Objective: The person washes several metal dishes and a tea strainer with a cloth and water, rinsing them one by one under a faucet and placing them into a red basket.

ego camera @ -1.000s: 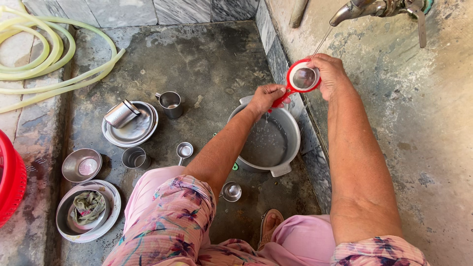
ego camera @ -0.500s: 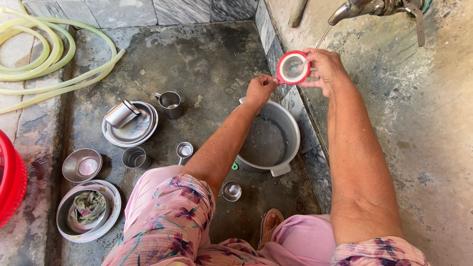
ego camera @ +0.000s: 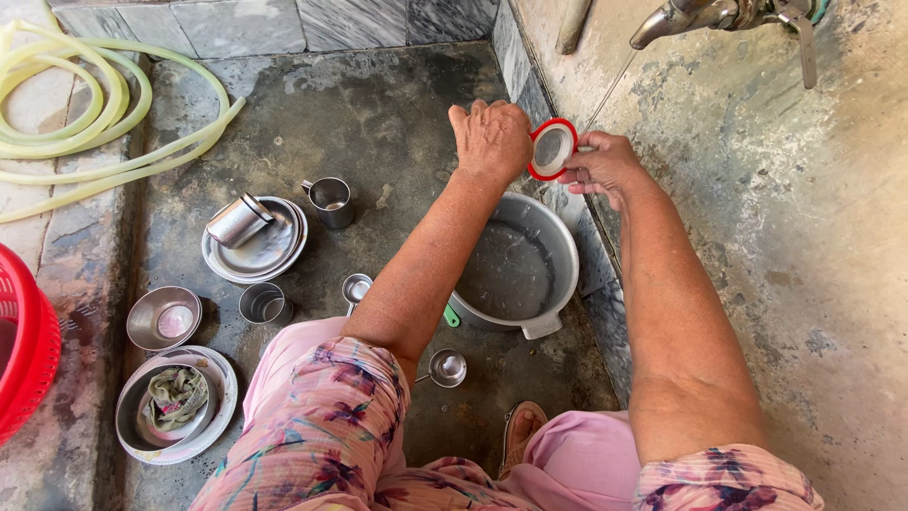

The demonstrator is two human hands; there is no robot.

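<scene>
strainer (ego camera: 551, 149) – red rim | hose (ego camera: 104, 114) – pale yellow | basket (ego camera: 28, 355) – red | clothing (ego camera: 331, 426) – pink floral

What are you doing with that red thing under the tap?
A person crouches on a wet stone floor and holds a small red strainer in both hands, left hand and right hand, under a thin stream from the tap. A big metal pot sits below. Steel cups and plates lie nearby.

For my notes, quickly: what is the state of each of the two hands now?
Left hand: closed on the red strainer, at its handle side.
Right hand: closed, fingers gripping the strainer's rim.
</scene>
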